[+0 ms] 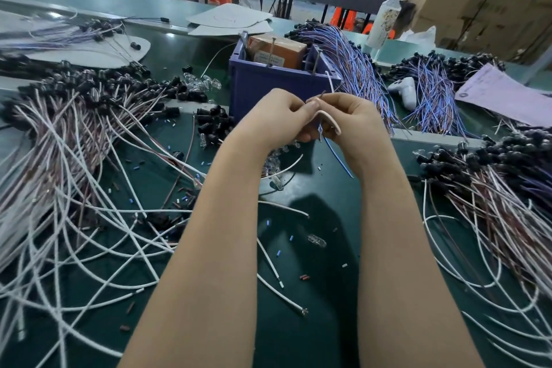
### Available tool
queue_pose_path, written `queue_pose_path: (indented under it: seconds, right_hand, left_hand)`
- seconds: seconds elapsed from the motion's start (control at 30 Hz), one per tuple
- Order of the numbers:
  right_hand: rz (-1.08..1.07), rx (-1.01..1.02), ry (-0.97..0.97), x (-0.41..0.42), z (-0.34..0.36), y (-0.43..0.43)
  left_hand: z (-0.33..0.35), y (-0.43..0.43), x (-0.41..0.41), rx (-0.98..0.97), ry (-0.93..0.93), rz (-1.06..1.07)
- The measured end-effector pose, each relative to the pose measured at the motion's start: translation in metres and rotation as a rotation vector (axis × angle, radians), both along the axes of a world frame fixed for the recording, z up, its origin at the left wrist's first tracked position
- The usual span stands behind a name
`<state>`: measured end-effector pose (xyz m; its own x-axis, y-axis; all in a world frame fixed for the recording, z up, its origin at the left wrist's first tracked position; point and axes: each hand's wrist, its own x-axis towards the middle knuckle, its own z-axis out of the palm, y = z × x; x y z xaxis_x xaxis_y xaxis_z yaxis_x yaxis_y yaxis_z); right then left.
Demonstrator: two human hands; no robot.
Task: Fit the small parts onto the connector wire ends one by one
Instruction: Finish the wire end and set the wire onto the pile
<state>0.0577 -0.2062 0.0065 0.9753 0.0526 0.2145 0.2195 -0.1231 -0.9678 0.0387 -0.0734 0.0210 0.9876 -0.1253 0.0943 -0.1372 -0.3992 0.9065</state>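
Bright overhead light, glare on the table [322,308], a dark shadow mid-table, fisheye-bent edges, soft background.

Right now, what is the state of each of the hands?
Left hand: closed, pinching the thin white wire.
Right hand: closed, holding the same wire.

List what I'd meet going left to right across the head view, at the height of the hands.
Tangled pile of white and brown wires with black caps → heap of loose black plastic caps → left hand → right hand, the two holding a bent white wire between them → white plastic controller → pale pink paper sheet.
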Motion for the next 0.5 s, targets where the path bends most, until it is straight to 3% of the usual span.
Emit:
queue_pose_path:
  seconds: [0.07,0.13,0.2,0.4,0.5]
  right_hand:
    - [0.018,0.135,0.072,0.001,-0.002,0.002]
    - [0.063,0.307,0.179,0.002,-0.005,0.005]
    - [0.076,0.353,0.252,0.003,-0.01,0.007]
    - [-0.047,0.294,0.339,0.006,-0.024,0.006]
    - [0.0,0.047,0.394,0.004,-0.029,0.003]
  left_hand:
    - [-0.003,0.002,0.0,-0.044,0.001,-0.011]
    - [-0.004,0.004,0.0,0.007,0.002,-0.019]
    - [-0.006,0.005,0.002,0.082,0.017,-0.016]
    - [-0.009,0.013,0.001,0.239,0.164,-0.054]
    - [-0.009,0.019,0.002,0.239,0.185,0.046]
